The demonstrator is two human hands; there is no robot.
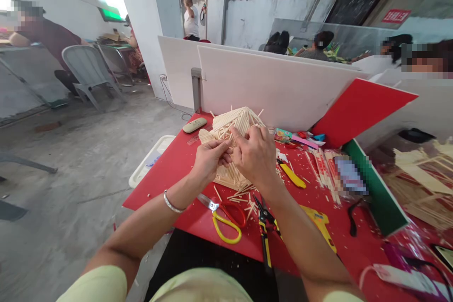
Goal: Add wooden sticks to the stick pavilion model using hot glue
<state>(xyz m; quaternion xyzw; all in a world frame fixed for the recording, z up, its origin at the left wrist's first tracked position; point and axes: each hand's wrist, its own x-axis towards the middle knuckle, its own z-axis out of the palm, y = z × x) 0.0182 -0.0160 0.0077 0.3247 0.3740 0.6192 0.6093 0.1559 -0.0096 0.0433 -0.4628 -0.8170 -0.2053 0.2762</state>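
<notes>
A model house [231, 120] built of thin pale wooden sticks stands on the red tabletop, with a peaked roof of sticks laid side by side. My left hand [211, 158] is in front of it, thumb and fingers pinched together; what they hold is too small to make out. My right hand [255, 153] is close beside it, its index finger pointing toward the left fingertips and the other fingers curled. Anything in its grip is hidden. Both hands cover part of the house. Short cut sticks [244, 197] lie scattered below them.
Scissors [226, 226] with red and yellow handles, black-and-yellow pliers [264, 231], a yellow cutter [292, 175] and a yellow glue gun [320, 224] lie nearby. Bundled sticks [325, 174] are at the right. White boards [269, 85] wall off the back; other people sit beyond.
</notes>
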